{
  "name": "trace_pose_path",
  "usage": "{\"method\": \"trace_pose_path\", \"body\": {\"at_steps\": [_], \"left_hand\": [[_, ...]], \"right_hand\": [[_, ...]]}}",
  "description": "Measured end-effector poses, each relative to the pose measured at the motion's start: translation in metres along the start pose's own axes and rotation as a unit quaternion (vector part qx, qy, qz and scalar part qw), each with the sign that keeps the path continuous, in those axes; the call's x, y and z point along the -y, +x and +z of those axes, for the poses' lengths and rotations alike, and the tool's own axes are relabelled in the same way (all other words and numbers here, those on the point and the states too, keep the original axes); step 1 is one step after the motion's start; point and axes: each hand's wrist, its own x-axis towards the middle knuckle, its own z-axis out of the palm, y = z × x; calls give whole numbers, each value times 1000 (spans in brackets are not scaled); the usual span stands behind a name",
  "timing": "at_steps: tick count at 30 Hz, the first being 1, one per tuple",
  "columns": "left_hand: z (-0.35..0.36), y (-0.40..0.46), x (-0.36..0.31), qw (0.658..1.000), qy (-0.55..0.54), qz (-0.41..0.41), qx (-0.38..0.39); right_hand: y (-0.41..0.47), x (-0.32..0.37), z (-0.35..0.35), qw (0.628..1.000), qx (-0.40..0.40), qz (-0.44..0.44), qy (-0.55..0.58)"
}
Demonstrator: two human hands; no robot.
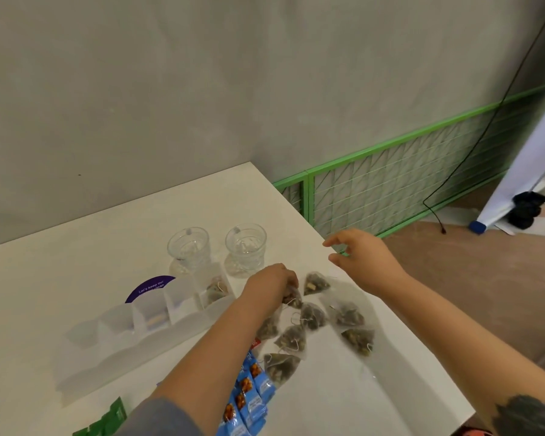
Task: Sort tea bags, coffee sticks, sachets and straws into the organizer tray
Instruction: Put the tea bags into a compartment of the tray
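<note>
Several pyramid tea bags (312,314) in clear wrappers lie scattered on the white table (76,278). My left hand (269,286) reaches into the pile and pinches one tea bag (292,298) with curled fingers. My right hand (364,258) hovers above the table's right edge, fingers loosely spread and holding nothing. The translucent organizer tray (132,347) lies to the left; its far right compartment holds tea bags (216,291). Blue sachets (249,398) lie near the front under my left forearm, and green sachets (107,420) sit at the bottom edge.
Two clear glass cups (189,250) (245,247) stand behind the tray. A purple round sticker (150,289) shows behind the tray. The table's right edge drops to a wooden floor with a green wire fence (390,187) and a black cable.
</note>
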Motion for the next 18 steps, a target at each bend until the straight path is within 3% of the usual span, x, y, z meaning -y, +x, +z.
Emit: {"method": "trace_pose_path", "body": {"at_steps": [5, 11, 18], "left_hand": [[-7, 5, 0, 999, -19, -36, 7], [-16, -10, 6, 992, -58, -11, -115], [-35, -23, 11, 974, -112, 9, -197]], "right_hand": [[1, -4, 6, 1000, 11, 1, -4], [8, 1, 19, 999, 47, -23, -13], [17, 3, 42, 980, 159, -54, -106]]}}
